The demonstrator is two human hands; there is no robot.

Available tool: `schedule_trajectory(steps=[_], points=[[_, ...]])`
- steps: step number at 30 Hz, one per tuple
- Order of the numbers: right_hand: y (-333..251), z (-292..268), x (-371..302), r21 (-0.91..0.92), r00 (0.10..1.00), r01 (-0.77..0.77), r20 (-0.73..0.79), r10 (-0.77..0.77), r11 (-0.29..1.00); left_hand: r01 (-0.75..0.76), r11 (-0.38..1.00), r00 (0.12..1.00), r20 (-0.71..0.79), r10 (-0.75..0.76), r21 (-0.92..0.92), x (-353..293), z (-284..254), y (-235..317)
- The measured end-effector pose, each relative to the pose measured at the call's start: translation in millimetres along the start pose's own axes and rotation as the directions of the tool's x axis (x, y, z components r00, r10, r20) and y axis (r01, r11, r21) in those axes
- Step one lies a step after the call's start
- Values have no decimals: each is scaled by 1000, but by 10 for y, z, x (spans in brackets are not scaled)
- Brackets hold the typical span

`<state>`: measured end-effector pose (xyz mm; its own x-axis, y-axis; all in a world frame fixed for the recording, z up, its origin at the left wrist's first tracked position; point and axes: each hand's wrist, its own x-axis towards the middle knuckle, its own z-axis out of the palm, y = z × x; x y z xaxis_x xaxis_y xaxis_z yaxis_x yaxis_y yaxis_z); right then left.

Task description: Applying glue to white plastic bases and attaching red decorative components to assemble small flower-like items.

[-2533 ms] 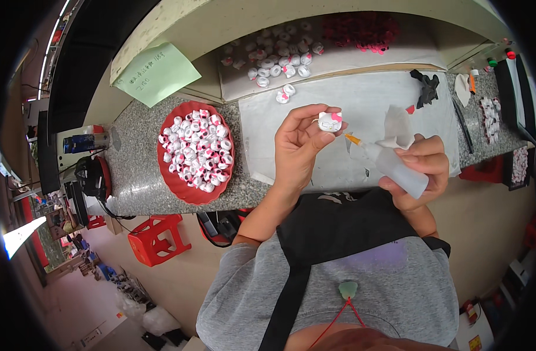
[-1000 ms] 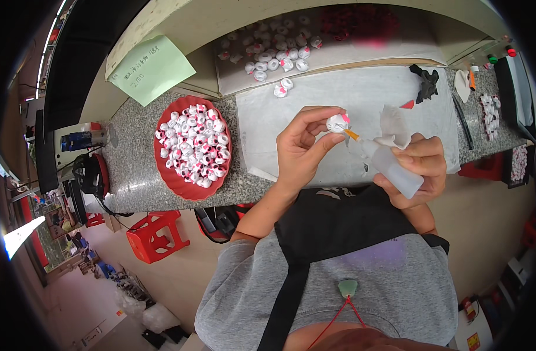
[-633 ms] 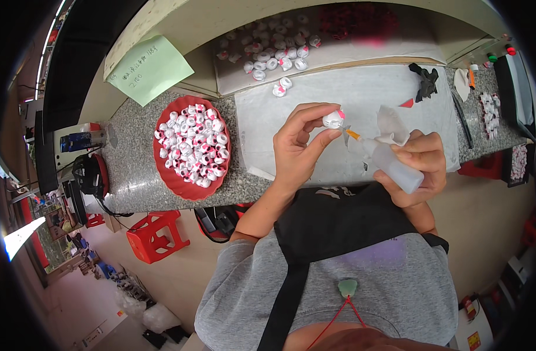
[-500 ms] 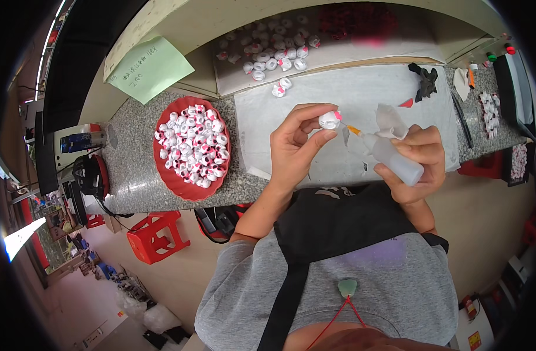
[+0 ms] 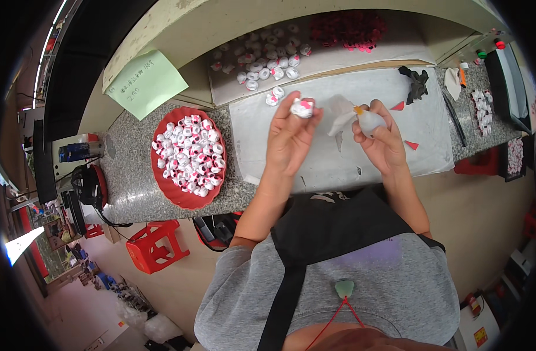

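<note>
My left hand [image 5: 286, 140] is raised over the white work sheet [image 5: 250, 126], palm turned up. Its fingertips grip a small white cat-head piece [image 5: 302, 107] with a pink bow, the face side showing. To the right, my right hand [image 5: 386, 139] is closed around a translucent squeeze bottle [image 5: 371, 121] with an orange tip. A white tissue [image 5: 341, 114] hangs beside that tip, close to the same fingers. The bottle and the cat-head piece are apart. Two similar white pieces [image 5: 274, 96] lie at the sheet's far edge.
A red scalloped bowl [image 5: 185, 202] full of cat-head pieces stands at left. White pieces [image 5: 262, 67] and a dark pink heap [image 5: 350, 32] lie under the shelf. Black crumpled material [image 5: 414, 83] and a red scrap [image 5: 412, 145] are at right. A green note [image 5: 145, 82] hangs from the shelf.
My left hand has turned the cat-head piece face up and lifted it away. The bottle, whose tip was at the piece, is now tilted upright and apart from it.
</note>
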<state>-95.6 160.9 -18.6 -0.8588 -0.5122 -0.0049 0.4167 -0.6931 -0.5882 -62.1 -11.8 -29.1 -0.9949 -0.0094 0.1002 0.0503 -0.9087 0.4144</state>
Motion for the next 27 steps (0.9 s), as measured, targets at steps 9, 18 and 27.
schedule_trajectory(steps=[9,18,27], points=[[43,-329,45,261,987,-148,106,124,954,-2,1000,997,83,2,-4,147,-83,-156],[64,-460,85,363,988,-152,69,136,920,135,963,984,85,-158,232,25,-34,-84],[-264,-389,1000,-637,992,-38,-115,-46,770,56,554,990,26,-140,831,-163,11,121]])
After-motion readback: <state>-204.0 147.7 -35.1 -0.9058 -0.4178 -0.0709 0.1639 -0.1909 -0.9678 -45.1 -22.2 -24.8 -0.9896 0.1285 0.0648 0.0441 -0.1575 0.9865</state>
